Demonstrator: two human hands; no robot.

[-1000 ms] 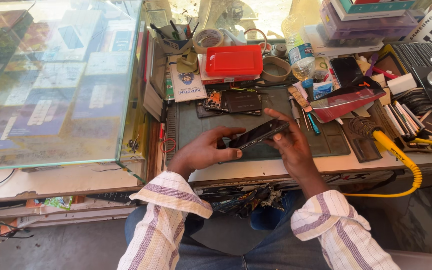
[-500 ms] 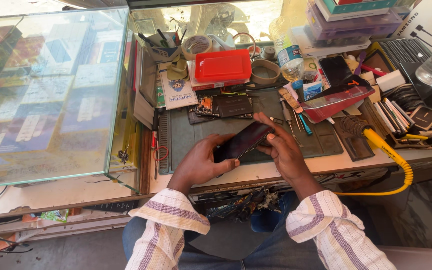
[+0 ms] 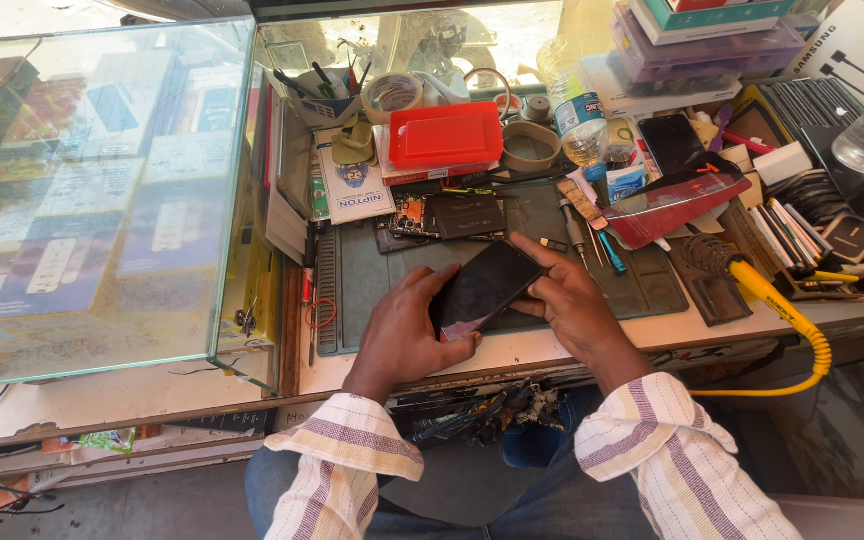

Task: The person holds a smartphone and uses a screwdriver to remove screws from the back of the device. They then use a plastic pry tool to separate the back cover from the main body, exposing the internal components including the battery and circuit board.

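At the near edge of the grey work mat (image 3: 407,270), held a dark phone (image 3: 482,290) between both hands, glossy face up and tilted, one end toward 1 o'clock. Left hand (image 3: 402,335) clamped on the phone's lower end and near edge, thumb hooked along the side, probably to steady it. Right hand (image 3: 567,300) gripped the upper end from 3 o'clock, fingers (image 3: 537,250) curled over the far edge, seemingly so the slab could be pressed or flexed without slipping. Kept just above the mat, apparently so that loose parts would land on it.

At 12 o'clock from the phone, lay an opened device (image 3: 447,215) with its insides showing, within easy reach. Farther at 12, sat a red lidded box (image 3: 447,135). At 2 o'clock, rested screwdrivers (image 3: 592,235) side by side. At 3 o'clock, trailed a yellow coiled cord (image 3: 787,320) off the bench edge. At 9 o'clock, stood a glass display case (image 3: 102,190).
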